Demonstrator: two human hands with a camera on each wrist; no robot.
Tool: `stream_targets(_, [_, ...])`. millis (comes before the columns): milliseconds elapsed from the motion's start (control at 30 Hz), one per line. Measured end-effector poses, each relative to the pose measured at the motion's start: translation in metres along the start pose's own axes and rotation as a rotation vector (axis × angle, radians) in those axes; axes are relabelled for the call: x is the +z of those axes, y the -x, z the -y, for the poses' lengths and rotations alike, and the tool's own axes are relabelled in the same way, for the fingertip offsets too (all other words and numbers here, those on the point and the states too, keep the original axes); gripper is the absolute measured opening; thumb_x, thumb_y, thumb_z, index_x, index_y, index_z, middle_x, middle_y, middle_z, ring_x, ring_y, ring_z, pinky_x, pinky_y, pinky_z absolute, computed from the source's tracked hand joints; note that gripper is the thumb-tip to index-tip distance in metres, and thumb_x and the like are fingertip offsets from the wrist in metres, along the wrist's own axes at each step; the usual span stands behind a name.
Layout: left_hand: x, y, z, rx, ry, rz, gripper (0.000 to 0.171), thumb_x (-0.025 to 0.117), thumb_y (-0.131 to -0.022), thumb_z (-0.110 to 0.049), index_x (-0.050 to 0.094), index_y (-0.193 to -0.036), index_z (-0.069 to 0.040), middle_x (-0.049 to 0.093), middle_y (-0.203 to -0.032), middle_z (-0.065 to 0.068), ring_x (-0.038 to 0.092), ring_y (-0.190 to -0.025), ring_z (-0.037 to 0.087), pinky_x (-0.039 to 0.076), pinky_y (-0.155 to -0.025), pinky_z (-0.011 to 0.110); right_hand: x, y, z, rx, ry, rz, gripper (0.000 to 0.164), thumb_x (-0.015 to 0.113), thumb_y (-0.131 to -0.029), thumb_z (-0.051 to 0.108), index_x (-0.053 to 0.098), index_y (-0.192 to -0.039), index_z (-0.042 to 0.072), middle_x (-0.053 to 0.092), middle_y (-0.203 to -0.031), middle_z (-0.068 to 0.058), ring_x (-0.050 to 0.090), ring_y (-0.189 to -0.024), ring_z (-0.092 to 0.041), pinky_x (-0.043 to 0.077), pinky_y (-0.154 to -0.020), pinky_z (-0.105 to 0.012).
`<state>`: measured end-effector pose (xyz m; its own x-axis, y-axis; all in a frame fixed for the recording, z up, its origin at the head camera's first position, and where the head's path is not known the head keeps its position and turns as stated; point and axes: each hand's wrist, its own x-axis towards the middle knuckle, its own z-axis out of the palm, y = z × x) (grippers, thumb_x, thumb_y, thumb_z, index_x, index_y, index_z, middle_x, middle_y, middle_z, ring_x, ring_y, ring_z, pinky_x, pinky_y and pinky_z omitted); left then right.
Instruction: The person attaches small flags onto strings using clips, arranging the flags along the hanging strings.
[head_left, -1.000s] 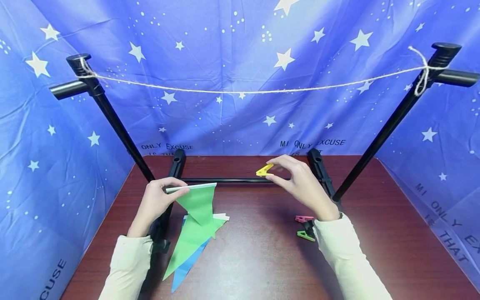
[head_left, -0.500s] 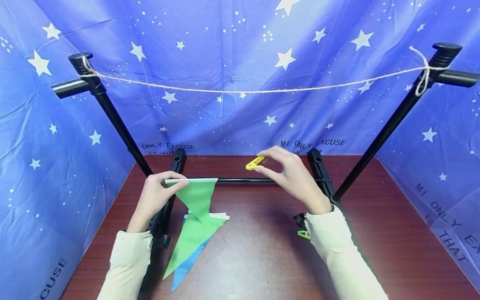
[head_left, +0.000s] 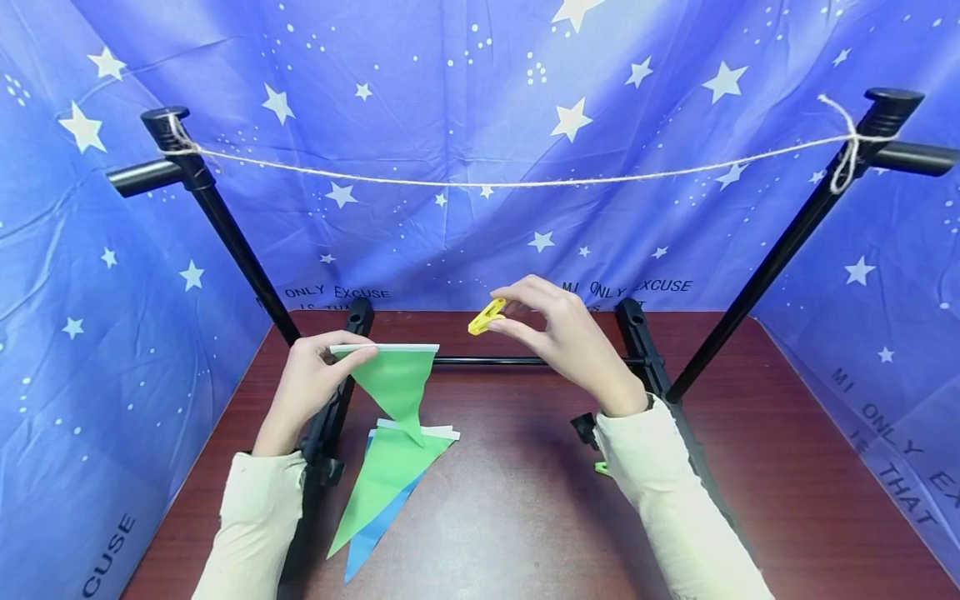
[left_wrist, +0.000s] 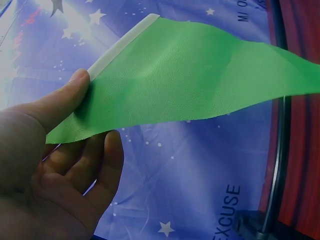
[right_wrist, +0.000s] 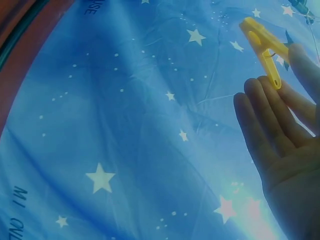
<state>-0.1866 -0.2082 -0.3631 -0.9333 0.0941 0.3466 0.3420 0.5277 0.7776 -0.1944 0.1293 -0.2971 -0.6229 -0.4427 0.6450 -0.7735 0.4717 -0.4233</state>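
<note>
My left hand (head_left: 315, 375) pinches a green triangular pennant (head_left: 397, 379) by one end of its white top edge, thumb in front. The pennant hangs point down, its tip overlapping a pile of pennants below. In the left wrist view the green cloth (left_wrist: 190, 75) stretches away from the thumb. My right hand (head_left: 566, 342) pinches a yellow clothespin (head_left: 487, 317) between thumb and fingers, its nose pointing left toward the pennant. The right wrist view shows the clothespin (right_wrist: 261, 47) held by its handle ends. Above both hands a white string (head_left: 480, 183) spans two black posts.
Another green pennant (head_left: 393, 475) lies over a blue pennant (head_left: 382, 529) on the brown table (head_left: 510, 517). A green clothespin (head_left: 602, 468) shows partly behind the right sleeve. Black posts (head_left: 232, 233) rise left and right, joined low by a thin bar (head_left: 487, 361). Starry blue cloth surrounds the table.
The left hand has lifted the green pennant a little. The right hand has moved left and up with the yellow clothespin, and its sleeve now hides the pink clothespin.
</note>
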Motion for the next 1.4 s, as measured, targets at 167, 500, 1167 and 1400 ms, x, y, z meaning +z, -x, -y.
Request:
stream_targets(167, [-0.002, -0.004, -0.001, 0.033, -0.012, -0.013, 0.02, 0.072, -0.092, -0.031, 0.078, -0.103, -0.015, 0.075, -0.094, 0.005, 0.033, -0.047, 0.003, 0.033, -0.044, 0.026, 0.0, -0.009, 0.005, -0.029, -0.035, -0.016, 0.035, 0.079, -0.085, 0.018, 0.069, -0.117, 0.009, 0.067, -0.101, 0.002, 0.064, -0.089, -0.007, 0.055, -0.079, -0.029])
stream_targets(500, [-0.005, -0.011, -0.012, 0.01, 0.075, -0.049, 0.017, 0.075, -0.09, -0.025, 0.078, -0.103, -0.013, 0.073, -0.096, -0.006, 0.033, -0.049, 0.005, 0.034, -0.046, 0.028, -0.003, -0.023, 0.016, -0.044, -0.035, -0.049, 0.034, 0.08, -0.085, 0.021, 0.07, -0.115, 0.01, 0.067, -0.099, 0.003, 0.064, -0.09, -0.009, 0.052, -0.081, -0.027])
stream_targets(1167, [-0.012, -0.021, -0.035, 0.076, 0.139, -0.16, 0.016, 0.073, -0.091, -0.019, 0.077, -0.101, -0.006, 0.071, -0.088, -0.004, 0.035, -0.049, 0.01, 0.03, -0.044, 0.028, -0.008, -0.056, 0.036, -0.232, 0.014, -0.145, 0.029, 0.083, -0.081, 0.014, 0.073, -0.107, 0.005, 0.07, -0.094, -0.002, 0.064, -0.086, -0.014, 0.048, -0.08, -0.031])
stream_targets(1400, [-0.013, -0.027, -0.029, 0.083, 0.195, -0.217, 0.02, 0.075, -0.09, -0.026, 0.078, -0.1, -0.009, 0.074, -0.093, -0.001, 0.047, -0.06, 0.011, 0.03, -0.048, 0.027, -0.01, -0.062, 0.044, -0.257, 0.005, -0.141, 0.023, 0.081, -0.082, 0.011, 0.073, -0.102, 0.003, 0.069, -0.091, -0.002, 0.065, -0.083, -0.01, 0.052, -0.078, -0.026])
